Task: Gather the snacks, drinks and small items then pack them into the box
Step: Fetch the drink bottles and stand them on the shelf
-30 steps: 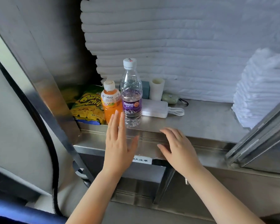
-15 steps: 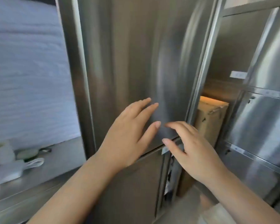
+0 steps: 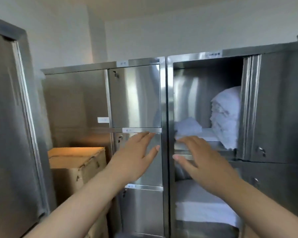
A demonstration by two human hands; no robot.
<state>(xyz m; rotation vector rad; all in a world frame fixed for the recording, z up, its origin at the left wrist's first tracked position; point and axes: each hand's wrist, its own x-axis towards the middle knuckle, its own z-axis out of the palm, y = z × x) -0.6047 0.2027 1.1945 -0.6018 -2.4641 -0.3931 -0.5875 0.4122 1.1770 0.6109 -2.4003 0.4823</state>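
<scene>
A: Where's the box [image 3: 76, 162] from here?

B: Low on the left, a brown cardboard carton standing just left of the steel locker column [image 3: 138, 124], tucked into the gap beside it. Its top looks closed; how it is fastened I can't tell.

A: And the hands?

B: Both empty. The left hand [image 3: 136, 157] is spread flat with fingers apart, raised in front of the locker column's middle door; the right hand [image 3: 201, 160] is likewise splayed, just right of the column, before the open cabinet [image 3: 205, 109]. Neither touches anything.

A: How would the box handle?

B: My guess — stiff but crushable at the corners, and light if it is empty. I'd take it by two opposite sides low down, not by the top flaps.

A: What's in the way?

B: It sits snug against the locker column, with a big steel door [image 3: 9, 126] further left, so it probably has to slide forward before lifting. Folded white linens [image 3: 225, 117] fill the shelves right of the column — no snacks or drinks in sight.
</scene>
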